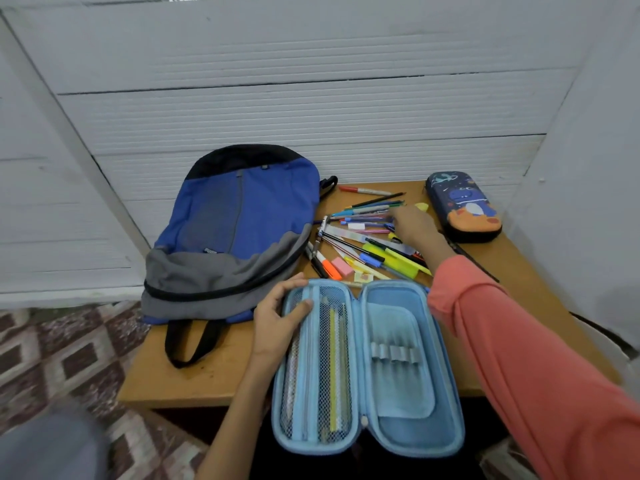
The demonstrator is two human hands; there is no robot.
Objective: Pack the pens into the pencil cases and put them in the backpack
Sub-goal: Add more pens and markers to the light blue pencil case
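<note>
nearest of all, a light blue pencil case (367, 368) lies wide open, its near end hanging past the near edge of a small wooden table (214, 372). its left half has a mesh pocket (320, 365) with a few pencils and a yellow stick tucked behind the netting; its right half has a soft blue flap and a row of grey elastic loops (393, 352), nothing in them. the left hand (280, 313) grips the far left rim of this case, thumb pressed on the mesh and fingers curled round the outside edge. just left of that hand, a blue and grey backpack (232, 230) lies flat on the left part of the table, black straps trailing toward the near edge, its main zip looking closed. the right arm, in a salmon sleeve (519, 358), crosses over the right side of the case and stretches further out. beyond the case, in the middle of the table, sits a loose heap of pens (363, 233), markers, highlighters, a ruler and a pink eraser (342, 266). the right hand (414, 225) rests on the far right of that heap, fingers bent down among the pens; whether it has hold of one, i cannot tell. at the far right corner lies a second, dark blue pencil case (462, 206) with a cartoon print, zipped shut, well apart from the open one.
</note>
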